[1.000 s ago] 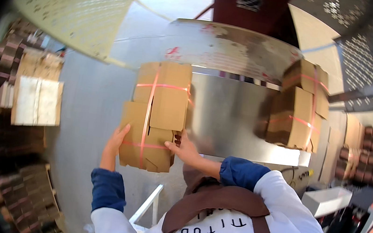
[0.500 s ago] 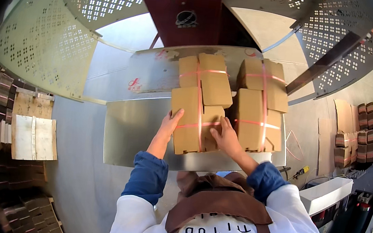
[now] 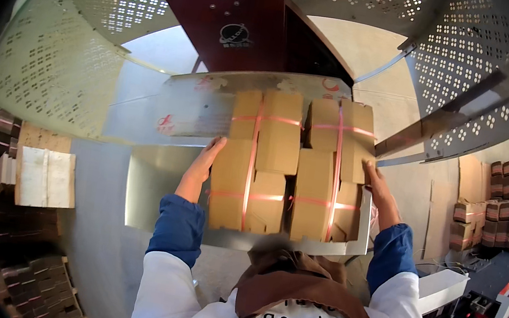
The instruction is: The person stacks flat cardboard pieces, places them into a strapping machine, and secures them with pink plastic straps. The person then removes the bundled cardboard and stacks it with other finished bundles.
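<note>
Two bundles of folded brown cardboard, each tied crosswise with pink strapping, lie side by side on a shiny metal table (image 3: 158, 185). A narrow dark gap runs between the left bundle (image 3: 232, 178) and the right bundle (image 3: 313, 189). My left hand (image 3: 202, 162) rests against the outer left side of the left bundle, thumb up by its edge. Against the outer right side of the right bundle lies my right hand (image 3: 382, 190). Both hands look flattened and open, though the cardboard partly hides their fingers.
Beyond the table stands a dark red machine panel (image 3: 233, 31), with perforated metal guards (image 3: 49, 61) around it. More strapped cardboard stacks (image 3: 506, 221) sit at the right. At the left are a white-topped block (image 3: 46, 178) and darker cardboard piles (image 3: 41, 292).
My right hand has moved from the left bundle to the right bundle's outer side. The left bundle, tilted before, now stands straighter and level with the right one. The view has shifted slightly.
</note>
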A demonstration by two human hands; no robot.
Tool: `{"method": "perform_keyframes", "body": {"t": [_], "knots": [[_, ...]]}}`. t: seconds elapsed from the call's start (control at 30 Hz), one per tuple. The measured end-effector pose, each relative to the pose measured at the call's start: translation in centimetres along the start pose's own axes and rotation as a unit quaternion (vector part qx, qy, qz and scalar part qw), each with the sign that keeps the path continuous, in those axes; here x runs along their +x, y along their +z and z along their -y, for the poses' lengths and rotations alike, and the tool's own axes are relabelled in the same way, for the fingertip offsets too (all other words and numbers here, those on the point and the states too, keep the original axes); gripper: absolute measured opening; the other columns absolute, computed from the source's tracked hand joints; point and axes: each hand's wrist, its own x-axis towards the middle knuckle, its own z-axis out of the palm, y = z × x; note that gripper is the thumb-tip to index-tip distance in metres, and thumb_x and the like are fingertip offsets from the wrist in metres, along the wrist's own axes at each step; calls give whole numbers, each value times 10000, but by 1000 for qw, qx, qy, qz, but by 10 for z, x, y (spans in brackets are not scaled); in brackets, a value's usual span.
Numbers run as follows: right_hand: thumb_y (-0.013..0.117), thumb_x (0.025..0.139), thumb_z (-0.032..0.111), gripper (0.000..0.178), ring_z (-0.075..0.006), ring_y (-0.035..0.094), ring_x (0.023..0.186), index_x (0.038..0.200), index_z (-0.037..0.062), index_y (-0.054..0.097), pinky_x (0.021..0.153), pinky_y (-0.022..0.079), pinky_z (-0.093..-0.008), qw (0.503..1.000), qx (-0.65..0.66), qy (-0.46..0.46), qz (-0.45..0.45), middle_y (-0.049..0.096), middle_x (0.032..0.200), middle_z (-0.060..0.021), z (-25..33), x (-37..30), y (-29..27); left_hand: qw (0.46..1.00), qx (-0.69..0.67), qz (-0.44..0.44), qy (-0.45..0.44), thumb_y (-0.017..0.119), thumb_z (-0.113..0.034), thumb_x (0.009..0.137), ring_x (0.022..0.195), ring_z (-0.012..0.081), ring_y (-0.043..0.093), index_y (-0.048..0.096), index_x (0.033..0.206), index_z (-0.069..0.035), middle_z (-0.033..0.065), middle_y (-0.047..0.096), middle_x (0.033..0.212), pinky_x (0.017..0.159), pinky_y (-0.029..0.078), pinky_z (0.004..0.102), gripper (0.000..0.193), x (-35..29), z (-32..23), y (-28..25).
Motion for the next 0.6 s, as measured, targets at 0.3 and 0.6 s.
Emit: {"method": "perform_keyframes", "body": {"t": [0.3,0.6], "knots": [[552,916,487,664,-188,565,1062,1276,-65,475,912,447,-306,999,23,23,3,583,1178,-127,21,-8,2,1000,10,-24,1,664,-402,858,1030,184,566,498,1272,-10,106,579,1154,864,467,314,594,15,-5,35],[552,930,441,624,-172,556,1044,1260,-84,482,910,435,-294,1000,15,18,5,591,1152,-121,18,0,6,1000,14,-20,-9,654,-403,862,1011,180,569,518,1251,-21,100,585,1134,845,475,321,562,19,-8,27]]}}
